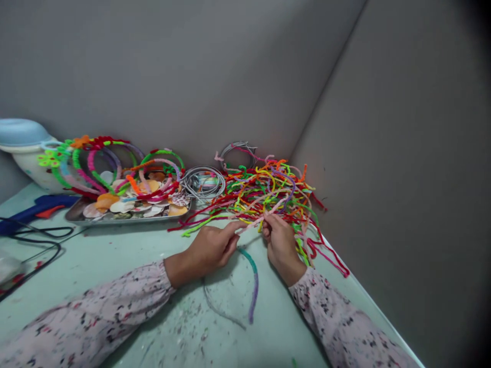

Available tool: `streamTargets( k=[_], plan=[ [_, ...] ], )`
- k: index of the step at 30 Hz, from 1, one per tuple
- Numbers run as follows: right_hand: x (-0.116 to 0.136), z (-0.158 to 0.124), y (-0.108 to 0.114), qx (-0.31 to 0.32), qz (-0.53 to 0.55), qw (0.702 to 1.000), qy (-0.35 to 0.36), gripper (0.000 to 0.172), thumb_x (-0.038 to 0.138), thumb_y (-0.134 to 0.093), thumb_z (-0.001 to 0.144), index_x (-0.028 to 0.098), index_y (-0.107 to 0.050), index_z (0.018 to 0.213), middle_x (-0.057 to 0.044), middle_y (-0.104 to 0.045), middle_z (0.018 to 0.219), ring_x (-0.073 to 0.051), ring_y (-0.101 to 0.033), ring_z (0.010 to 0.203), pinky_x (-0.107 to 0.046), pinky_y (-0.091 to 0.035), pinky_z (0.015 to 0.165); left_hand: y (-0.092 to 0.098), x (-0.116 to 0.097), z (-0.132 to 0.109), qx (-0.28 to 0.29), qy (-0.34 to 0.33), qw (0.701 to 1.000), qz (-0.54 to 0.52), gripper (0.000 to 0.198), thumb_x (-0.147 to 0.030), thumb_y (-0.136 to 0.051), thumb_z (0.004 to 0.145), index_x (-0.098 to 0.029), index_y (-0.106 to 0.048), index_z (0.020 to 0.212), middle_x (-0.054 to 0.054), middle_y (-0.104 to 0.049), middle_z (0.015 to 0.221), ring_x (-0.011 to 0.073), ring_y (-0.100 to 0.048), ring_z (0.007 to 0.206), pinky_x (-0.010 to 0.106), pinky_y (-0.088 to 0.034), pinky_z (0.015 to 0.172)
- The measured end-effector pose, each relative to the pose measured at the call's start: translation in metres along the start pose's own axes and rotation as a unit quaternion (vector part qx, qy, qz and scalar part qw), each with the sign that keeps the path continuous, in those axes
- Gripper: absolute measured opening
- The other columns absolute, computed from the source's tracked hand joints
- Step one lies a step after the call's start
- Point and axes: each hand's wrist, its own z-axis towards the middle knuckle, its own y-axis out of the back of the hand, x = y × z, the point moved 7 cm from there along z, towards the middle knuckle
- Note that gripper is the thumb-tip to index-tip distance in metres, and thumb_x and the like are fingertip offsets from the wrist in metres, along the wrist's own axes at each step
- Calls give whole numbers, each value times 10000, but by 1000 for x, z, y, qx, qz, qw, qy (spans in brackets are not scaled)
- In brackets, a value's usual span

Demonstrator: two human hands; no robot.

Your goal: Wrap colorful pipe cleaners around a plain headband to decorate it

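Observation:
My left hand (212, 249) and my right hand (281, 243) rest on a pale green table (126, 255), both pinched on a pale pink pipe cleaner (251, 225) stretched between them. It comes out of a tangled heap of many-coloured pipe cleaners (268, 191) lying just beyond my hands, in the corner. Under my hands lies a thin headband (253, 283), one side wrapped in teal and purple fuzz, the other side bare grey. Both sleeves are pale with a small floral print.
A metal tray (82, 214) at the left holds shell-like pieces and several wrapped headbands (99, 163). Bare grey headbands (203, 181) lie beside it. A white bowl with a blue lid (23, 143), a blue tool (34, 207) and black cables (34, 245) are at far left. Grey walls close the corner.

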Motion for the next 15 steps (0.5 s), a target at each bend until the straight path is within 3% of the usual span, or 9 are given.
streamTargets(
  k=[3, 6, 11, 15],
  plan=[
    [0, 0, -2, 8, 11, 1000, -8, 246, 396, -669, 738, 185, -579, 648, 53, -484, 550, -75, -390, 452, -222, -276, 420, 0, 1, -1, 0, 14, 1000, -26, 369, -258, -527, 826, -223, -579, 1189, -20, -517, 581, 128, -424, 508, 227, -287, 574],
    [1, 0, -5, 34, 29, 999, -15, 233, 385, -674, 741, 182, -591, 659, 48, -505, 569, -72, -417, 469, -207, -314, 437, -2, 4, -1, 28, 67, 989, -131, 361, -347, -497, 861, -203, -557, 1187, -25, -530, 585, 119, -438, 513, 214, -308, 542],
    [-2, -6, -15, 75, 90, 991, -63, 199, 348, -706, 726, 175, -611, 705, 45, -533, 632, -50, -432, 483, -168, -327, 427, -20, 22, 2, 93, 185, 900, -385, 515, -542, -307, 912, -136, -578, 1075, 1, -560, 580, 90, -429, 405, 201, -304, 421],
    [-3, -12, -22, 98, 88, 989, -74, 205, 348, -720, 720, 176, -611, 698, 51, -515, 607, -48, -420, 474, -160, -316, 415, -30, 24, 4, 128, 203, 843, -481, 392, -443, -473, 877, -100, -613, 1005, 42, -611, 662, 66, -455, 426, 186, -306, 424]
  ],
)
